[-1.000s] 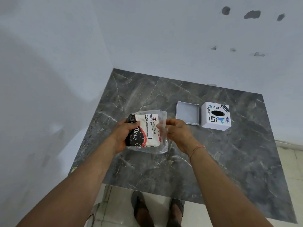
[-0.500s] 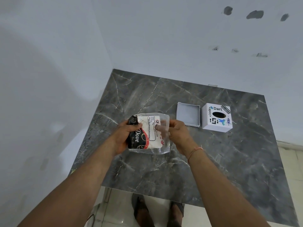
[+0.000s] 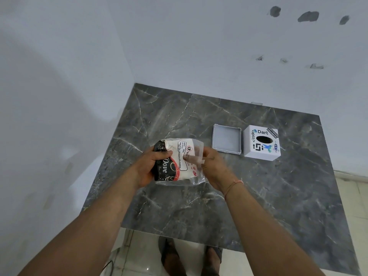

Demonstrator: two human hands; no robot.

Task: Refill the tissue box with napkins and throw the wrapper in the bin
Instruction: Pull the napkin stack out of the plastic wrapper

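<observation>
A pack of white napkins (image 3: pixel 179 162) in a clear plastic wrapper with black and red print is held above the grey marble table (image 3: pixel 278 196). My left hand (image 3: pixel 151 166) grips the pack's left end. My right hand (image 3: pixel 211 166) pinches the loose clear wrapper at its right end, with fingers showing through the plastic. The white tissue box (image 3: pixel 261 143), printed with stickers and a dark oval hole on top, stands at the right. Its shallow grey base tray (image 3: pixel 227 140) lies just left of the box, with nothing in it.
White walls close in the table at the back and the left. The table's front edge runs just above my sandalled feet (image 3: pixel 173 255) on the pale tiled floor. No bin is in view.
My right hand has slid left along the wrapper's loose end, bunching the plastic closer to the napkins. The pack has tilted a little. The box and tray have not moved.
</observation>
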